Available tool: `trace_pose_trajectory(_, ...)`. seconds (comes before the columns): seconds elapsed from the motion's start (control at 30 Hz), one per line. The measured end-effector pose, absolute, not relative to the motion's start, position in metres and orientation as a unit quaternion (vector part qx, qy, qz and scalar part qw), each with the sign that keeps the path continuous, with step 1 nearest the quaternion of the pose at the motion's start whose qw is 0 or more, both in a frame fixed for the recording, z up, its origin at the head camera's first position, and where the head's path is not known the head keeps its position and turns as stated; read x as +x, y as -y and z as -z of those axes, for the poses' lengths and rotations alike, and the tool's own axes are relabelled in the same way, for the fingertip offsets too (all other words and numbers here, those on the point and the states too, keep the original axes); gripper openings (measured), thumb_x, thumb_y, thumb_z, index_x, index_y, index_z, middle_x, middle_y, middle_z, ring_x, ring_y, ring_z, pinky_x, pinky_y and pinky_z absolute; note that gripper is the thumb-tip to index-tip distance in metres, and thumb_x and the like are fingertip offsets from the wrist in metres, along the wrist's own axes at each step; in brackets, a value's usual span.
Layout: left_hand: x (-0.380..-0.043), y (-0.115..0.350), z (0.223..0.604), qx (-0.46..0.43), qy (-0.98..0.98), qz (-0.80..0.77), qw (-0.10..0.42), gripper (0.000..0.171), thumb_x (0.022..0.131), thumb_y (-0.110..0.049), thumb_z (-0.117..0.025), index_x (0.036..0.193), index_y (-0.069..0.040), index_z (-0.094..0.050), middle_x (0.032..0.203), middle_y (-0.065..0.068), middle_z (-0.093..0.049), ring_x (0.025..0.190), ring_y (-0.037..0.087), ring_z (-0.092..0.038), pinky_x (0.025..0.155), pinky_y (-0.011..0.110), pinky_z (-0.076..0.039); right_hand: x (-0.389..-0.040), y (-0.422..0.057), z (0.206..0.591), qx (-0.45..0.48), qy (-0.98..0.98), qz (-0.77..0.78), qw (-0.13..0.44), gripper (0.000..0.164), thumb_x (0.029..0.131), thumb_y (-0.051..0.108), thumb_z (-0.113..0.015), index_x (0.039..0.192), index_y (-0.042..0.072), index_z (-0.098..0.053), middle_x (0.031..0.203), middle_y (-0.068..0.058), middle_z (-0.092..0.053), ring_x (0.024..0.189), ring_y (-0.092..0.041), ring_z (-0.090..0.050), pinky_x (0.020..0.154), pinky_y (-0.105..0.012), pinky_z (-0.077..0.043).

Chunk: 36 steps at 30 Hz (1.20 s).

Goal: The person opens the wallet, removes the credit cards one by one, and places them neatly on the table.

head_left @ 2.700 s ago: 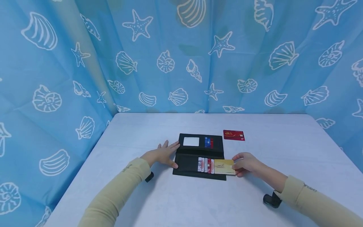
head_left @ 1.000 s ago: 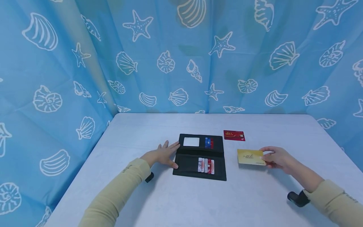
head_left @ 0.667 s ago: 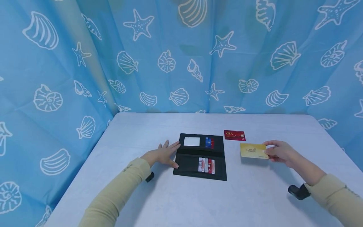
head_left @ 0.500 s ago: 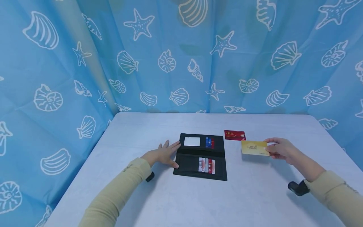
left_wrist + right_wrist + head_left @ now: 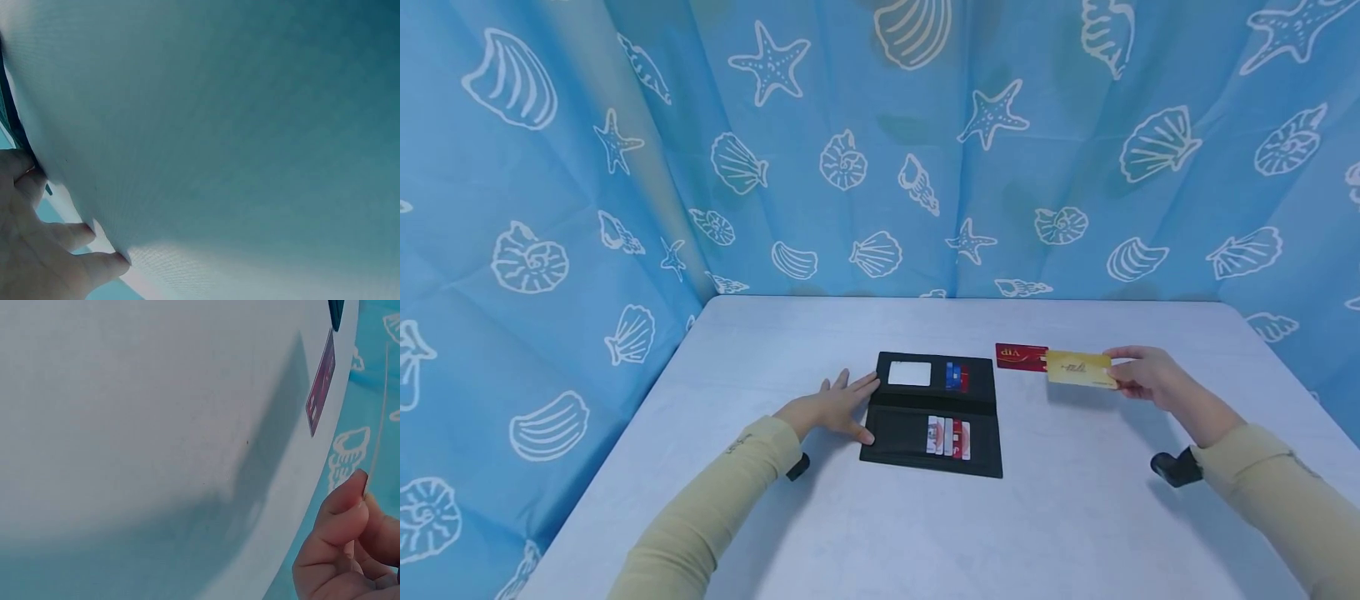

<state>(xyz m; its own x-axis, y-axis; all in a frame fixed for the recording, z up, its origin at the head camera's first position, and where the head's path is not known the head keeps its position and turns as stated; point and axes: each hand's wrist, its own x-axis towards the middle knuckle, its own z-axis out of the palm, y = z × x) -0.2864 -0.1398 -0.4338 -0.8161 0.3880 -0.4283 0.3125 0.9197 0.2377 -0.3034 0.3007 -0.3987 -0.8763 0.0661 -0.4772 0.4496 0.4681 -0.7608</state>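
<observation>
A black wallet (image 5: 891, 433) lies unfolded on the white table, with several cards in its slots. My left hand (image 5: 835, 407) rests at its left edge, fingers spread and straight; the left wrist view shows this hand (image 5: 44, 244) at the lower left. Between thumb and fingers, my right hand (image 5: 1150, 375) pinches a gold card (image 5: 1078, 368) by its right end. In the right wrist view that card (image 5: 379, 419) appears edge-on, raised off the table, above the hand (image 5: 350, 544). A red VIP card (image 5: 1021, 357) lies flat on the table, its right end next to the gold card in the head view.
The white table (image 5: 925, 533) reaches back to a blue curtain (image 5: 880, 150) printed with shells and starfish. Black devices show under both wrists, the right one (image 5: 1176, 468) more plainly. The gold card's shadow falls on the table.
My right hand has drawn the gold card out of the wallet's lower slots, to the right, then carried it toward the back, beside the red card. The left hand has stayed in place.
</observation>
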Motion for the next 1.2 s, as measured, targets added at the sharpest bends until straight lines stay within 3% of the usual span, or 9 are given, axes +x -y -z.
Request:
trace_pose_trajectory(0.67,-0.288,0.141,0.438,0.181,-0.949,-0.086,0.243,0.101,0.072,-0.049,-0.071,0.149,-0.021,-0.011,0.155,-0.006,-0.001,0.14,0.033,0.009,0.11,0.055,0.0,-0.341,-0.313,0.417,0.25,-0.823,0.489,0.147,0.052,0.094,0.007,-0.045,0.142,0.001,-0.028,0.139,-0.03,-0.028,0.09,-0.025,-0.048,0.07,-0.027,-0.048)
trace_pose_trajectory(0.83,-0.289,0.141,0.44,0.181,-0.95,-0.082,0.24,0.1,0.072,-0.05,-0.07,0.148,-0.021,-0.012,0.155,-0.006,-0.002,0.14,0.033,0.008,0.11,0.055,-0.001,-0.345,-0.315,0.424,0.254,-0.83,0.48,0.126,0.05,0.093,0.003,-0.045,0.14,-0.002,-0.03,0.139,-0.03,-0.029,0.094,-0.026,-0.048,0.069,-0.028,-0.047)
trace_pose_trajectory(1.03,-0.289,0.141,0.437,0.174,-0.95,-0.083,0.246,0.1,0.072,-0.05,-0.07,0.148,-0.022,-0.012,0.155,-0.008,-0.001,0.14,0.031,0.009,0.111,0.052,0.001,-0.346,-0.315,0.431,0.247,-0.832,0.48,0.13,0.05,0.093,0.004,-0.044,0.14,-0.004,-0.029,0.14,-0.03,-0.027,0.102,-0.03,-0.046,0.058,-0.02,-0.044)
trace_pose_trajectory(1.2,-0.289,0.142,0.437,0.183,-0.948,-0.086,0.246,0.102,0.07,-0.055,-0.069,0.148,-0.023,-0.012,0.155,-0.008,-0.001,0.14,0.032,0.009,0.111,0.053,0.002,-0.348,-0.311,0.436,0.266,-0.835,0.465,0.124,0.048,0.093,0.006,-0.042,0.139,-0.003,-0.031,0.139,-0.029,-0.029,0.094,-0.024,-0.048,0.051,-0.017,-0.042)
